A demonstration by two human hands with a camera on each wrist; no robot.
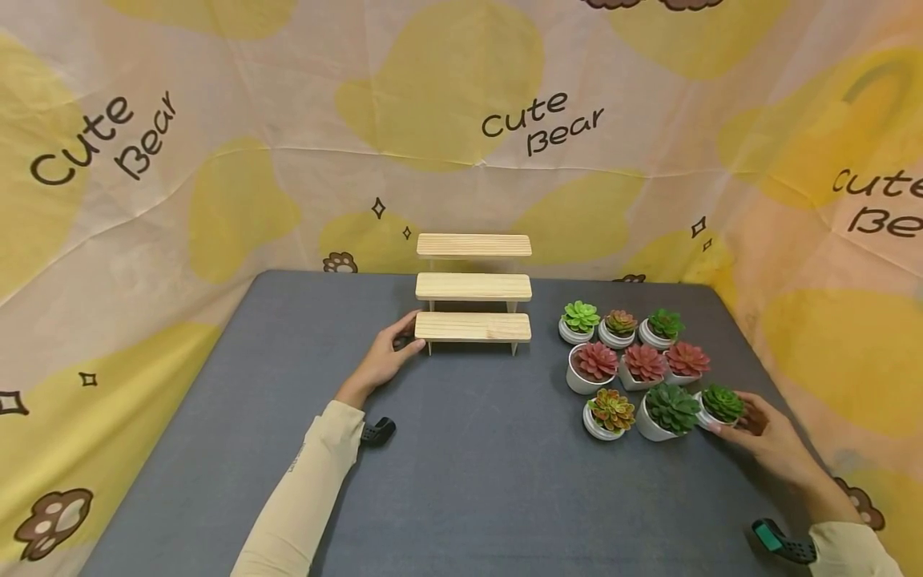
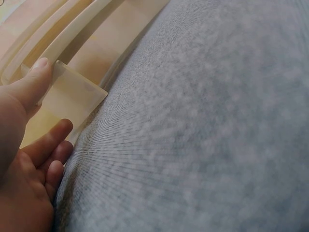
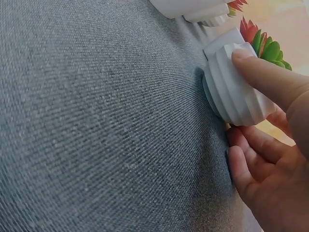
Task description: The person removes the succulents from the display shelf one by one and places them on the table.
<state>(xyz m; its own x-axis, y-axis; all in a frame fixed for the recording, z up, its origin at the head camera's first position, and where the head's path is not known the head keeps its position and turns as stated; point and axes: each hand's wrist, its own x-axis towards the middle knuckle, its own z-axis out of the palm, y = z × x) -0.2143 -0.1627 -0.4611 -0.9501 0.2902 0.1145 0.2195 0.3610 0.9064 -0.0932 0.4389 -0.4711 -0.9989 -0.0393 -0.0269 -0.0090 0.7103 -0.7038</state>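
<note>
A three-tier wooden display stand stands at the back middle of the table. My left hand grips the left end of its lowest tier. In the left wrist view the thumb lies on that tier's edge, beside a pale side leg; the index finger is mostly hidden. At the right, my right hand holds a small potted succulent, green in a white pot. The right wrist view shows the thumb against the ribbed white pot with fingers around its far side.
Several more potted succulents stand in rows left of and behind the held one, including a dark green one, an orange-green one and a red one. Grey cloth covers the table; a printed curtain hangs behind.
</note>
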